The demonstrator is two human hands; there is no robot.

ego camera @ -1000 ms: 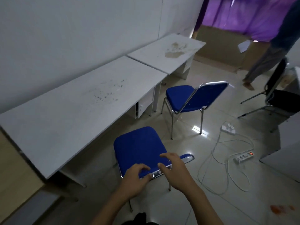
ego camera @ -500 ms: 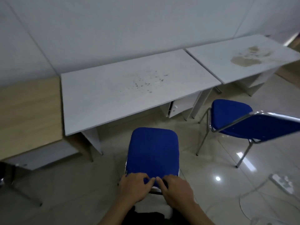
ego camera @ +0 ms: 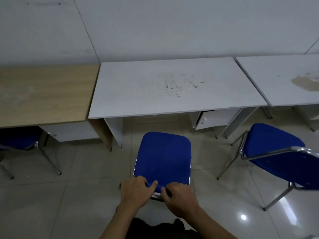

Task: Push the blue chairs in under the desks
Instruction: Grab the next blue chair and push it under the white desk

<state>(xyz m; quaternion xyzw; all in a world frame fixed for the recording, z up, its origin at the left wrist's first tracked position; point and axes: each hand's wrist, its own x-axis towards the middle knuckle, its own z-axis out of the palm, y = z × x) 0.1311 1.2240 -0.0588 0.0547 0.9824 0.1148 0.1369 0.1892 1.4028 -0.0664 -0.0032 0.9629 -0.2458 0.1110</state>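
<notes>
Gripping the backrest top of the middle blue chair (ego camera: 163, 156), the left hand (ego camera: 136, 191) and right hand (ego camera: 181, 198) clamp it side by side; its seat stands just short of the white worktop's (ego camera: 172, 87) front edge, not under it.

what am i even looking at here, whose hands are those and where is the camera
There is no machine here. A person wears a camera on their head, looking forward and down, so you see their own arms. The left hand and right hand each have a grip on the top of the backrest of the middle blue chair, which faces the white desk and is not yet under it. Dark specks dot the desk top. Another blue chair stands to the right, and a wooden desk sits on the left.
</notes>
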